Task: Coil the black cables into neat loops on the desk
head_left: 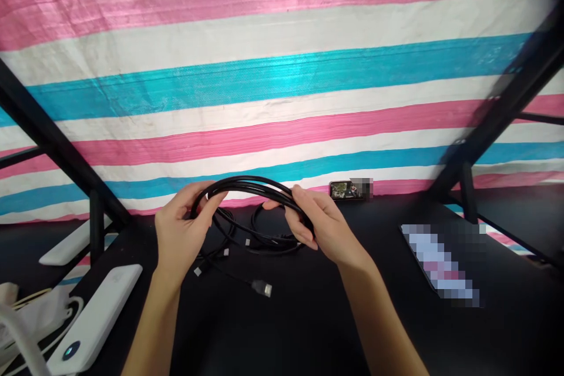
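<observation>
A looped black cable (249,187) is stretched in an arch between my two hands, above the black table. My left hand (187,211) is closed on the left side of the loops, thumb over them. On the right side, my right hand (319,220) wraps its fingers around the same coil. From the coil a length hangs down and a USB plug (262,288) lies toward me. Behind and below, more black cables (282,244) with small light connectors (198,272) rest on the table; my hands partly hide them.
White power banks (99,317) and a white power strip (37,320) with cords sit at the left. A phone (346,190) stands at the back. A flat, blurred-out device (436,264) lies right. Black frame bars (497,94) flank a striped sheet (282,76).
</observation>
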### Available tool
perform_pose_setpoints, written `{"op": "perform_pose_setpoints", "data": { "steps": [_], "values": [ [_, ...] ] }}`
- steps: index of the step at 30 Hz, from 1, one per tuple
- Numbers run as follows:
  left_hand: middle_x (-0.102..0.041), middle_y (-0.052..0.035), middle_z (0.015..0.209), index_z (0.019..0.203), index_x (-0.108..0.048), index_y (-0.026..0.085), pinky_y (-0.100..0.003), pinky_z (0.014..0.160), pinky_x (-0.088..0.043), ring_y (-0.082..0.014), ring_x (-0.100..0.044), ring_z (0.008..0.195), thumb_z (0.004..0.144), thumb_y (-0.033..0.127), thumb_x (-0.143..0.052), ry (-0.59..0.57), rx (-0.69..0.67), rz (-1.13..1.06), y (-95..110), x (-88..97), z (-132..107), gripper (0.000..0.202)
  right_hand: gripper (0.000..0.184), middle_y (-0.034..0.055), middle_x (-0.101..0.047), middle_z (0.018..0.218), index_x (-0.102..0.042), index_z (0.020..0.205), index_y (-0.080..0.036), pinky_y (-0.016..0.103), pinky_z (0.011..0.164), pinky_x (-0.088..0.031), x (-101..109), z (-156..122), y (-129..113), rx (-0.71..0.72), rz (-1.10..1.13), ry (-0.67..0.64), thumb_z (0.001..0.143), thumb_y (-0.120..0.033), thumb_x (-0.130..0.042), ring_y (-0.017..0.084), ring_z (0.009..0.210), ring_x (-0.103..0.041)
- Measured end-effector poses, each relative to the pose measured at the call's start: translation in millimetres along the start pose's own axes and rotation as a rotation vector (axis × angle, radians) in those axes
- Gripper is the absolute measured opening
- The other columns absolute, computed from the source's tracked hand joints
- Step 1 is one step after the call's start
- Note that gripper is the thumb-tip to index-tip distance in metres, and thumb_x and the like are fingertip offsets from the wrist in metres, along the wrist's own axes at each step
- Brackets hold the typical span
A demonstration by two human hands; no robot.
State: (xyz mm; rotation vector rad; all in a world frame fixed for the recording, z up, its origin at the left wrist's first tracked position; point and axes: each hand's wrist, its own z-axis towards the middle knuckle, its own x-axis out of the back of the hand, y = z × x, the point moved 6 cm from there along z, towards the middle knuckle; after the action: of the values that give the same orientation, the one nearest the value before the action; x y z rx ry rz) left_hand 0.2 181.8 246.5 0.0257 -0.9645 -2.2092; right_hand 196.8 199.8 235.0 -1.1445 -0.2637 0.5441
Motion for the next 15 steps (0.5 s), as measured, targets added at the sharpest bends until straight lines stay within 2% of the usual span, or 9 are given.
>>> {"op": "perform_pose_setpoints", "data": {
  "steps": [2, 5, 9, 12, 15],
  "values": [
    [-0.047, 0.0078, 0.052, 0.089, -0.072, 0.026, -0.021, 0.047, -0.034, -0.0064, -0.039, 0.044, 0.074, 0.030, -0.071, -0.002, 0.018, -0.097, -2, 1.5, 0, 0.016, 0.047, -0.0075, -0.040, 0.041, -0.071, 0.096, -0.015, 0.020, 0.035, -0.022, 0, 1, 0, -0.010, 0.024, 0.014, 0.095, -0.047, -0.038, 0.004, 0.031, -0.029],
    [-0.042, 0.0093, 0.039, 0.093, -0.074, 0.028, -0.022, 0.041, -0.032, -0.0058, -0.034, 0.035, 0.076, 0.026, -0.069, -0.040, 0.019, -0.301, -6, 4.4, 4, 0.018, 0.052, -0.0031, -0.055, 0.047, -0.072, 0.088, -0.015, 0.021, 0.034, -0.025, 1, 3, 1, -0.028, 0.033, 0.028, 0.095, -0.050, -0.035, 0.003, 0.029, -0.033],
    [-0.034, 0.0094, 0.028, 0.083, -0.075, 0.027, -0.024, 0.039, -0.034, -0.0077, -0.033, 0.031, 0.075, 0.029, -0.068, -0.083, 0.093, -0.470, -9, 8.9, 7, 0.011, 0.054, 0.0042, -0.070, 0.064, -0.072, 0.080, -0.015, 0.022, 0.038, -0.033, 2, 5, 1, -0.023, -0.008, 0.051, 0.094, -0.053, -0.036, 0.004, 0.032, -0.040],
    [-0.033, 0.0083, 0.027, 0.073, -0.073, 0.022, -0.024, 0.039, -0.034, -0.0087, -0.037, 0.032, 0.074, 0.032, -0.070, -0.059, 0.137, -0.494, -7, 14.2, 6, 0.011, 0.054, 0.0063, -0.072, 0.071, -0.071, 0.078, -0.014, 0.022, 0.040, -0.036, 1, 6, 3, -0.021, -0.009, 0.046, 0.093, -0.053, -0.037, 0.004, 0.033, -0.042],
    [-0.035, 0.0072, 0.028, 0.053, -0.063, 0.018, -0.025, 0.048, -0.042, -0.0073, -0.039, 0.034, 0.076, 0.032, -0.069, -0.050, 0.115, -0.496, -2, 17.4, 5, 0.027, 0.051, 0.0033, -0.068, 0.061, -0.070, 0.079, -0.014, 0.021, 0.034, -0.027, -2, 6, 6, -0.051, 0.036, 0.010, 0.093, -0.052, -0.038, 0.004, 0.031, -0.038]
  ]
}}
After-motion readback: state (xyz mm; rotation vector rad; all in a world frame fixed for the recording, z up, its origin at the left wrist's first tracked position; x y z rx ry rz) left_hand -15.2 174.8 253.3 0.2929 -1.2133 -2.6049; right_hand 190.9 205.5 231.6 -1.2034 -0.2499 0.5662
